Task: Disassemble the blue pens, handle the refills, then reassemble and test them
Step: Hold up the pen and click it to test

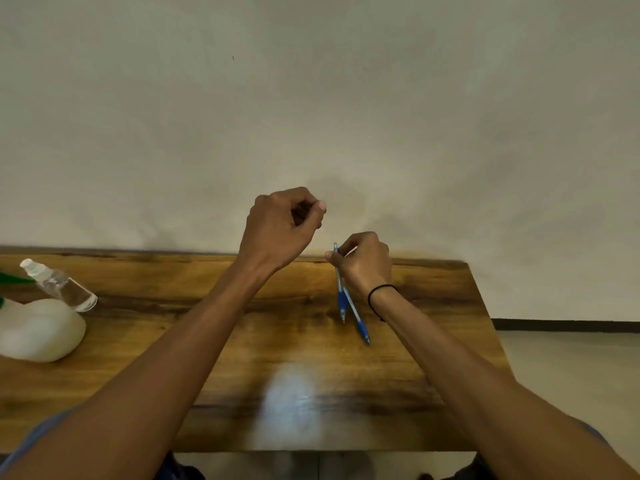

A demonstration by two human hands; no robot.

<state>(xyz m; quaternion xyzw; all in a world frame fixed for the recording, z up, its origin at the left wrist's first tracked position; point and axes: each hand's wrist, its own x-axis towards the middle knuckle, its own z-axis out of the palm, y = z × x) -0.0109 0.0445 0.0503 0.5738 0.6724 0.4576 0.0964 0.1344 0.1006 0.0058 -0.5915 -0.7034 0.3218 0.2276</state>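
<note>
Two blue pens cross near the far right of the wooden table point(298, 344). My right hand point(363, 261) pinches the top end of one blue pen point(340, 296), whose tip points down toward me. The second blue pen point(358, 322) slants away from it to the lower right, its top hidden behind the first pen and my hand; I cannot tell whether it is held. My left hand point(282, 226) is raised above the table's far edge, fingers curled closed; nothing shows in it.
At the table's left stand a tilted clear spray bottle point(59, 285), a white rounded object point(38, 329) and a green item at the frame edge. A plain wall rises behind the table. The floor shows to the right.
</note>
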